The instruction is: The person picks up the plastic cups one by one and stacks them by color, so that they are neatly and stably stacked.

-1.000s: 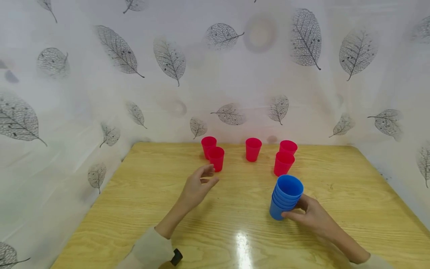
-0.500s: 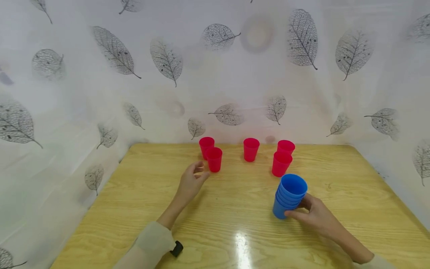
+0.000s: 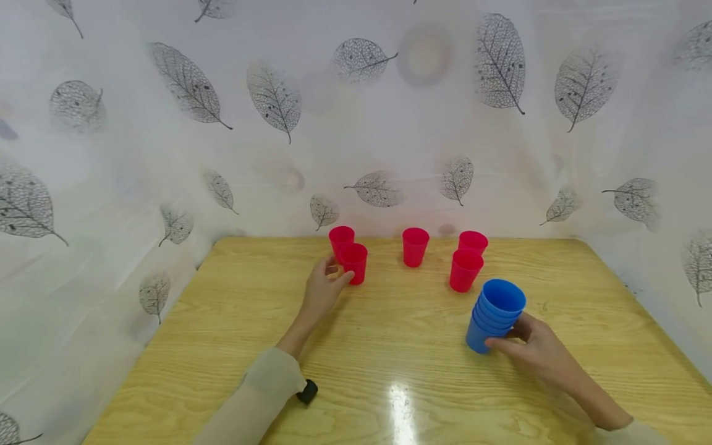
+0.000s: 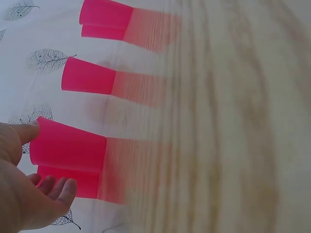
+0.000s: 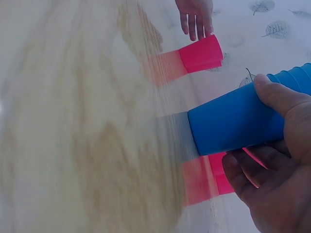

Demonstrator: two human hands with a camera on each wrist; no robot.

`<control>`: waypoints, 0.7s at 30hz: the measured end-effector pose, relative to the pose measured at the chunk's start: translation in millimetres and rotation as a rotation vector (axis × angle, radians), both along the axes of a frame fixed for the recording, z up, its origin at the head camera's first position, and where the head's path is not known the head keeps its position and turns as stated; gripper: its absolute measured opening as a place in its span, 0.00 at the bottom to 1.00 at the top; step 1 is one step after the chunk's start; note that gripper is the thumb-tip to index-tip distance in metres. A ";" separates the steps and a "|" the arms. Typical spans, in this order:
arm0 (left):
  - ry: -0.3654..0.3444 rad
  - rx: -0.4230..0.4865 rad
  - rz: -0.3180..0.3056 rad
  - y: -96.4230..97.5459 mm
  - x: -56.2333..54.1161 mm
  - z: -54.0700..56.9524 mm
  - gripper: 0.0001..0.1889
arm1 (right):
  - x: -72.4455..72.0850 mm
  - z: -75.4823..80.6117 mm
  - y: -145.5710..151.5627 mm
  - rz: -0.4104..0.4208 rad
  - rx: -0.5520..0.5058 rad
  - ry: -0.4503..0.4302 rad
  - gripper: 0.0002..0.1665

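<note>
Loosely, left hand [image 3: 322, 290] straddling red cup [image 3: 355, 258], right hand [image 3: 538, 351] gripping blue stack [image 3: 491, 321]

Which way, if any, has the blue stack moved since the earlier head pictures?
Yes: rightward and up in the head view, judged against the front right red cup; the blue stack.

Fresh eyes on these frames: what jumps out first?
The blue cup stack: right of centre in the head view, in the right hand. Then five red cups toward the far edge of the table, with the left hand at the leftmost two. Behind them, dark leaf prints dot the backdrop.
</note>
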State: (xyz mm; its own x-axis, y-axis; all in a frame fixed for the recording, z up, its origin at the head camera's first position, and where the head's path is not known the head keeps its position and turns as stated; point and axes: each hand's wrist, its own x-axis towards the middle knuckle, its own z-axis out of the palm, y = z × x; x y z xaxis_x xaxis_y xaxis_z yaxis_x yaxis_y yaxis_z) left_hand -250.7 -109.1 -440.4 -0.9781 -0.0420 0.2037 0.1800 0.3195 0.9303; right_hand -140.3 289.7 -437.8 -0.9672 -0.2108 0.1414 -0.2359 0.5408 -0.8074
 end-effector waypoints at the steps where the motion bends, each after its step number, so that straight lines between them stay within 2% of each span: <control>1: -0.003 0.009 0.004 1.2 -1.3 0.0 0.32 | -0.8 0.1 1.7 -0.007 0.005 -0.001 0.34; 9: -0.053 0.041 0.016 10.0 -10.0 -0.4 0.36 | -10.4 0.8 17.7 -0.070 0.047 0.008 0.35; 12: -0.046 0.058 0.016 12.7 -12.5 -1.0 0.36 | -14.7 0.4 24.3 -0.095 0.060 0.003 0.36; 21: -0.048 0.026 0.036 18.7 -15.8 -1.5 0.37 | -26.6 0.6 40.6 -0.141 0.078 0.019 0.35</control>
State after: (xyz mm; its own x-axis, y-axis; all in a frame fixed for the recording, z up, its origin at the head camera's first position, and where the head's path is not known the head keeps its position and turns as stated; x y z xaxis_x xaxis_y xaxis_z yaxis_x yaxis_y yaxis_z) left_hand -266.4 -90.4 -441.8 -0.9846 -0.0816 0.1548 0.1238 0.3004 0.9457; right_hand -166.9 330.3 -437.2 -0.9854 -0.0837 0.1481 -0.1675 0.6305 -0.7579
